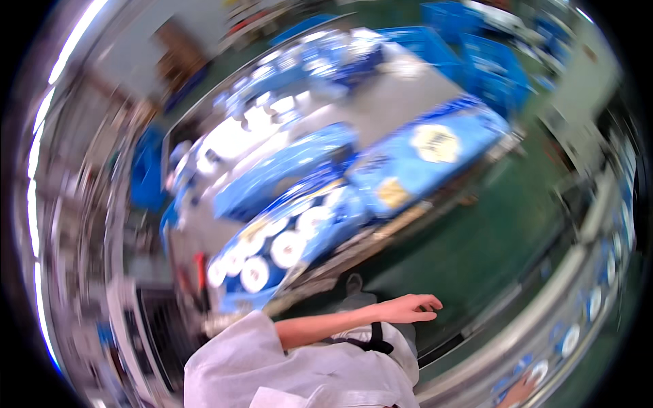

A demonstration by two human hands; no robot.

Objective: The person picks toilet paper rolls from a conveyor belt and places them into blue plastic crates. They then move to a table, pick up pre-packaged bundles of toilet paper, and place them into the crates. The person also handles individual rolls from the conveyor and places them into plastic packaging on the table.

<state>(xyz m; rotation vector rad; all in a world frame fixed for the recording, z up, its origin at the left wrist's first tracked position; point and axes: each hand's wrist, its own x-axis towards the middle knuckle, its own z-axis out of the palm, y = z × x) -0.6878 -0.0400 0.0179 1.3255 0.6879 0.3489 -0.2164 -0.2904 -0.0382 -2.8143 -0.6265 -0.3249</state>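
Note:
My left hand (408,309) hangs in front of my body, over the green floor, with its fingers stretched out and nothing in them. At the lower right, my right hand (519,392) reaches over the conveyor (524,319), its fingers beside a white roll with a blue wrapping (539,372). Blur and the picture's rim hide whether those fingers grip the roll. More such rolls (571,340) lie in a line along the belt. On the metal table ahead, a clear blue bag of white rolls (288,249) sits by the near edge.
Blue plastic packs (435,146) and shiny wrapped bundles (292,75) cover much of the table (428,85). Blue crates (493,71) stand behind it at the right. Red-handled tool (201,272) lies at its left corner. A grey machine (146,326) is at my left.

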